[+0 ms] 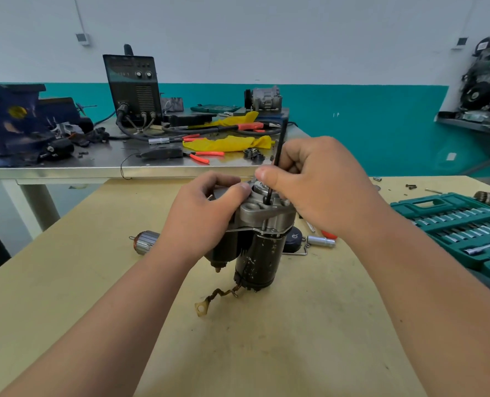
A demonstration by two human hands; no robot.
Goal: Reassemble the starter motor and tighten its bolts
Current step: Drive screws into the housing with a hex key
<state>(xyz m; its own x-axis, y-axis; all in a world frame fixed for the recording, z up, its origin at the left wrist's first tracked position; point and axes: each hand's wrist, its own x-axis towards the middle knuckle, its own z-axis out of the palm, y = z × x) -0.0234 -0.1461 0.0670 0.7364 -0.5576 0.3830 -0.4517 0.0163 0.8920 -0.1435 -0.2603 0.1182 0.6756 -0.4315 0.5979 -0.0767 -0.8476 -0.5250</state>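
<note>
The starter motor (259, 259) stands upright on the wooden table (266, 339), black body down, grey aluminium nose housing (262, 212) up. A copper lead with a ring terminal (202, 308) trails from its base. My left hand (203, 216) grips the housing and the solenoid from the left. My right hand (318, 184) pinches a long thin black rod-like tool (279, 150) that stands upright, its tip down in a hole of the housing. Its upper end rises above my fingers.
An armature (145, 242) lies left of the motor. A silver socket piece (321, 241) and a black cap (294, 239) lie to its right. An open green socket set (464, 227) lies at the right edge. The metal bench (109, 164) behind holds a welder, pliers and yellow rags.
</note>
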